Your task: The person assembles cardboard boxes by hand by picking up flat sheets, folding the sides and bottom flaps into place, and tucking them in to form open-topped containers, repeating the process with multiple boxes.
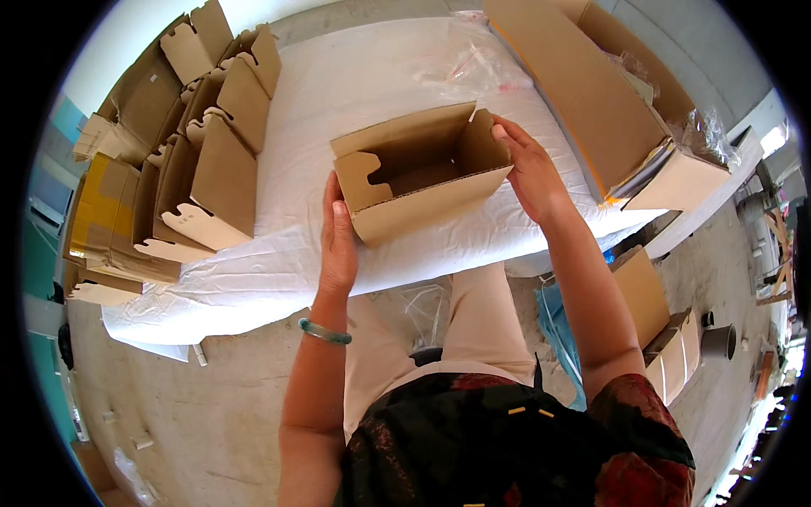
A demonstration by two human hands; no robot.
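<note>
An open-topped brown cardboard box (435,205) is held between my two hands over the near edge of the white-covered table. Its inside looks bare, and its left end wall has a curved notch cut into it. My left hand (340,249) presses against the left end, fingers running up along the wall and thumb on the near corner. At the other end my right hand (532,169) grips the right wall, with its thumb near the top edge and fingers behind. Part of the fingers on both hands is hidden by the cardboard.
Several similar open boxes (228,173) stand in rows on the table's left, beside a yellow-taped carton (106,207). A large carton (583,93) with plastic inside fills the right side. Clear plastic film (477,72) lies on the white cover (338,72). Cartons (672,359) sit on the floor to the right.
</note>
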